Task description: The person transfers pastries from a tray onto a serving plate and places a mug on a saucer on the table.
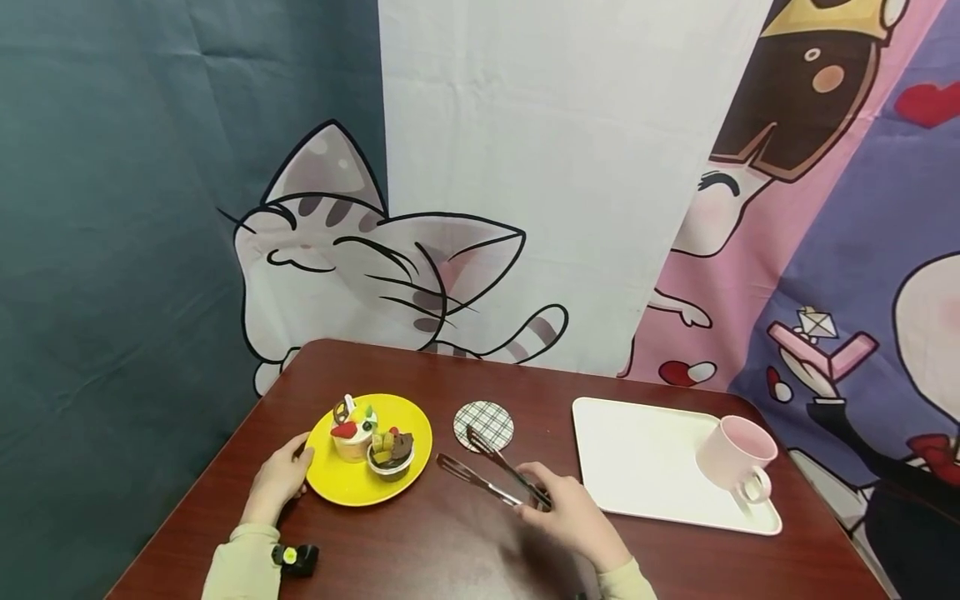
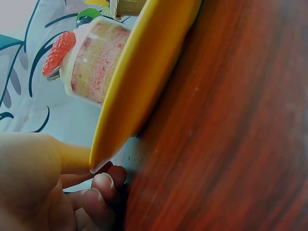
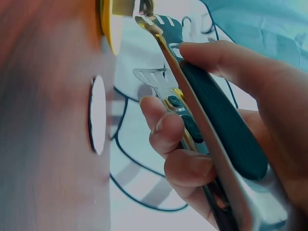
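My left hand (image 1: 279, 475) pinches the near-left rim of a yellow plate (image 1: 341, 492), thumb on top and fingers curled underneath. In the left wrist view the plate's edge (image 2: 120, 110) lies low over the wooden table. Two small desserts stand on the plate: a layered cup cake (image 1: 351, 447) topped with a strawberry, and a chocolate-coloured cup dessert (image 1: 391, 468) with yellow pieces. My right hand (image 1: 573, 517) grips metal tongs with dark handles (image 3: 221, 115). Their two slotted ends are spread apart, hold nothing and point toward the plate, right of it.
A round checked coaster (image 1: 486, 415) lies behind the tongs. On the right, a white tray (image 1: 630, 458) carries a pink mug (image 1: 735, 454) at its right end. A curtain printed with cartoons (image 1: 562, 167) hangs behind the brown table (image 1: 397, 550).
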Available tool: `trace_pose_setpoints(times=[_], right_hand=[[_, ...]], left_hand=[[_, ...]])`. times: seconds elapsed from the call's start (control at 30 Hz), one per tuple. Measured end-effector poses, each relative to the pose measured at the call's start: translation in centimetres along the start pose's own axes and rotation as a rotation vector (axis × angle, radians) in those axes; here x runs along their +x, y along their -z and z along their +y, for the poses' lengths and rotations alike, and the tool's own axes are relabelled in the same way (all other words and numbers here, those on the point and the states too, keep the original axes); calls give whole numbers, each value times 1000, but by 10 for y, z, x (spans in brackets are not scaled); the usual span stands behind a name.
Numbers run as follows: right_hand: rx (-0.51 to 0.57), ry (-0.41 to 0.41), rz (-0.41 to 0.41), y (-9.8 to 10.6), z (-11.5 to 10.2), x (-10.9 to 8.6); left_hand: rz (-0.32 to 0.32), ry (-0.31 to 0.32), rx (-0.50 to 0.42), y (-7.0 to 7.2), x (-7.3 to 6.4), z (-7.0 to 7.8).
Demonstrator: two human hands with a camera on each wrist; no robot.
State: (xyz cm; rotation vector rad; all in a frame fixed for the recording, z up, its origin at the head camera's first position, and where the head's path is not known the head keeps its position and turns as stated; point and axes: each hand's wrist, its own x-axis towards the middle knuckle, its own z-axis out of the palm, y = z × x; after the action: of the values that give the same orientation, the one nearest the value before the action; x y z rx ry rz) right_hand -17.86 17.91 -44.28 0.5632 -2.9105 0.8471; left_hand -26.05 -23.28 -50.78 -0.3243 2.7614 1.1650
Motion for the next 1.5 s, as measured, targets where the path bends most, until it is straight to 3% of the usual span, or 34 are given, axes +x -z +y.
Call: trace_pose_setpoints(times=[0.33,0.6,1.0,1.33,1.5], right_hand=[[43,-142,37,15,30,-12],[106,-356,144,25,58,-33],[-78,-491,294,50,99,-64],[-59,-629,335,56,132,-98],[-96,-652,331,59,140,-107]], left_hand=[[-2,7,15,1,-1,1],[2,-4,11,1,0,2],[-1,4,13,1,-2,3],[3,-2,18,1,-2,4],[4,2,16,0,-1,3]])
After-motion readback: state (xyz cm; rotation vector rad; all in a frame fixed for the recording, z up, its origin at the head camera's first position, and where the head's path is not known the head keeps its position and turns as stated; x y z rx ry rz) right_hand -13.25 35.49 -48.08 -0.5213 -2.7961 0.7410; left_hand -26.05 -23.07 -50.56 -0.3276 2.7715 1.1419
